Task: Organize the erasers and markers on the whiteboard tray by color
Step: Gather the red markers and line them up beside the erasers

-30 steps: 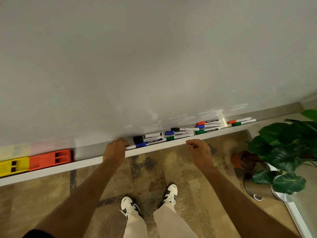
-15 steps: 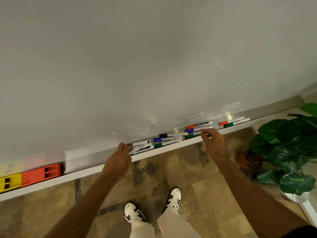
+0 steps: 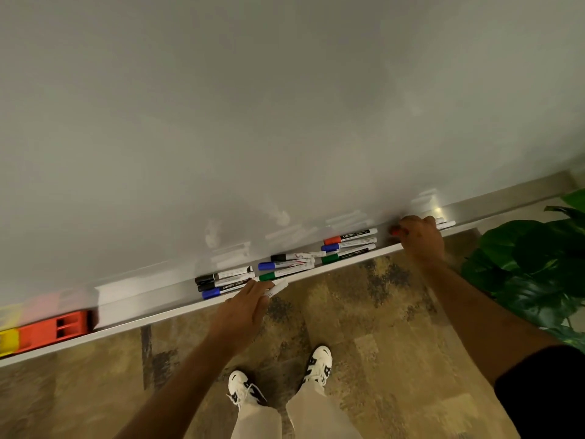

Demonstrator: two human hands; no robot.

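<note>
The whiteboard tray (image 3: pixel 142 321) carries three small groups of markers. Two black markers (image 3: pixel 221 275) and a blue one (image 3: pixel 211 293) form the left group. A black (image 3: pixel 294 256), a blue (image 3: pixel 285 265) and a green marker (image 3: pixel 278 274) lie in the middle. Right of them are a red (image 3: pixel 348 236), a blue (image 3: pixel 348 244) and a green marker (image 3: pixel 348 254). My left hand (image 3: pixel 250 301) grips a white-barrelled marker (image 3: pixel 278 288) at the tray's front edge, its cap hidden. My right hand (image 3: pixel 421 239) closes over the far-right markers, with a red cap (image 3: pixel 394 231) poking out.
An orange eraser (image 3: pixel 53 331) and a yellow eraser (image 3: pixel 8 342) sit side by side at the tray's far left. A bare stretch of tray lies between them and the markers. A large leafy plant (image 3: pixel 531 267) stands on the floor close to my right arm.
My right hand has moved right along the tray, from the red-blue-green group to the far-right pair. My left hand has shifted right and now holds a marker at the tray's edge.
</note>
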